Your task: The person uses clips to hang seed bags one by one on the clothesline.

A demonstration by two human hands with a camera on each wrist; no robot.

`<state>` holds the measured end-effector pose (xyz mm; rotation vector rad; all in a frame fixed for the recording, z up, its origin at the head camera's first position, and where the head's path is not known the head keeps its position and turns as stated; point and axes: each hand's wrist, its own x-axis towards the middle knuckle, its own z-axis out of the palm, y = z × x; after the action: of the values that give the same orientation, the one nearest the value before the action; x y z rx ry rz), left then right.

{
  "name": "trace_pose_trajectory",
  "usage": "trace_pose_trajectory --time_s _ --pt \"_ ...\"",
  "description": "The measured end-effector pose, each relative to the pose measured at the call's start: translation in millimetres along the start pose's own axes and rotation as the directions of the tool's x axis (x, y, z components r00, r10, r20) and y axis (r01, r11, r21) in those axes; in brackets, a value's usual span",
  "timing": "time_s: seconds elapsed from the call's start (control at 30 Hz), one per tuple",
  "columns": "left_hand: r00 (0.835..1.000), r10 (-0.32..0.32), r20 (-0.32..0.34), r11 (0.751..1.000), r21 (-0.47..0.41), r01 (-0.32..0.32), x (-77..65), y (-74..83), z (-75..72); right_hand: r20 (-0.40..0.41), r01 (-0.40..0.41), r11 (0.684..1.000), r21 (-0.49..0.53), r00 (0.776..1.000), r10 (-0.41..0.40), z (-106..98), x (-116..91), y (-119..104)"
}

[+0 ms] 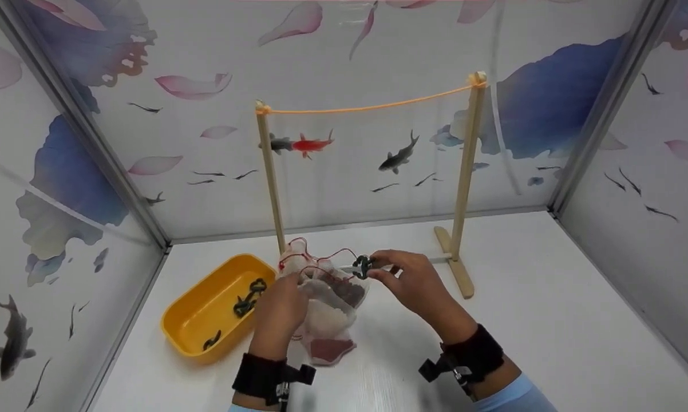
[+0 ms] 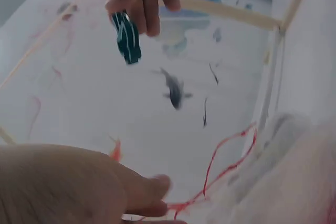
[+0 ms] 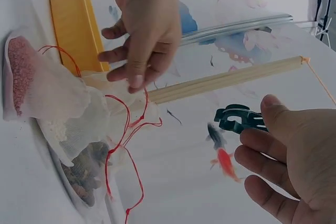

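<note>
My right hand (image 1: 407, 280) pinches a dark green plastic clip (image 3: 239, 119) between thumb and fingertips, held in the air to the right of the bags. My left hand (image 1: 281, 306) is over the near side of several white mesh drawstring bags (image 1: 327, 317). Its fingertips meet at a red drawstring (image 2: 223, 169), which runs from them in a loose loop. Through the mesh show reddish grains (image 3: 21, 72), something white, and dark brown pieces (image 3: 84, 171). Part of the bags is hidden behind the left hand.
A yellow plastic basin (image 1: 186, 306) with several more green clips (image 1: 246, 300) stands to the left. Behind the bags rises a wooden stand (image 1: 464, 171), an orange cord (image 1: 372, 107) strung between its two posts. Printed panels enclose the white table (image 1: 550, 320).
</note>
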<state>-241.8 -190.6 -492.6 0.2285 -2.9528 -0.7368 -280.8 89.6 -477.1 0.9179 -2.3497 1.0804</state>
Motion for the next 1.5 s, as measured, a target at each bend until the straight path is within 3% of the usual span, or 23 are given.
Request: trace_pose_trajectory --time_s 0.17,0.3,0.4,0.47,0.6,0.7,0.87,1.0,1.07,1.13,1.27,1.4,1.5 --pt "0.999 -0.018 0.041 0.996 0.093 0.014 2.9 -20.3 4.7 -0.029 0.007 1.0 -0.012 1.0 -0.008 1 1 6" --pt "0.998 -0.015 0.062 0.988 0.152 0.005 3.5 -19.9 9.9 -0.044 0.007 1.0 -0.011 0.999 -0.007 2 2 9" --pt "0.998 0.029 0.058 0.973 0.225 -0.041 3.3 -16.7 14.4 -0.044 0.0 1.0 -0.008 0.999 0.0 3 4 10" --pt "0.997 0.057 0.059 0.973 0.222 -0.069 3.2 -16.0 16.0 -0.043 -0.005 1.0 -0.008 0.999 0.004 3 4 10" --pt "0.993 0.066 0.099 0.997 0.041 -0.07 1.3 -17.0 11.1 -0.049 -0.013 1.0 -0.004 0.999 0.013 4 5 11" --pt "0.991 0.07 0.111 0.99 -0.132 -0.055 -0.6 -17.4 0.8 -0.05 -0.036 0.999 0.024 0.998 0.038 3 8 12" --pt "0.999 0.051 0.001 0.954 -0.296 -0.048 -0.5 -10.5 -24.5 -0.065 -0.034 0.998 0.053 0.997 0.037 -5 29 12" --pt "0.989 0.052 -0.137 0.959 -0.27 -0.087 6.8 8.3 -53.5 -0.087 0.026 0.998 0.055 0.996 -0.021 -28 67 -2" --pt "0.97 0.083 -0.227 0.963 -0.233 -0.137 12.9 20.6 -72.6 -0.103 0.066 0.997 0.046 0.993 -0.061 -42 90 -14" --pt "0.938 0.131 -0.32 0.96 -0.194 -0.201 20.8 33.3 -93.4 -0.123 0.109 0.994 0.021 0.987 -0.106 -56 113 -29" --pt "0.847 0.24 -0.474 0.935 -0.122 -0.334 42.0 58.3 -134.5 -0.176 0.163 0.985 -0.05 0.97 -0.17 -82 161 -60" --pt "0.766 0.314 -0.561 0.909 -0.054 -0.413 63.2 81.2 -167.3 -0.21 0.146 0.988 -0.058 0.965 -0.155 -99 204 -83" --pt "0.719 0.358 -0.595 0.897 0.004 -0.443 75.8 95.3 -181.6 -0.206 0.117 0.992 -0.05 0.97 -0.125 -103 230 -93"
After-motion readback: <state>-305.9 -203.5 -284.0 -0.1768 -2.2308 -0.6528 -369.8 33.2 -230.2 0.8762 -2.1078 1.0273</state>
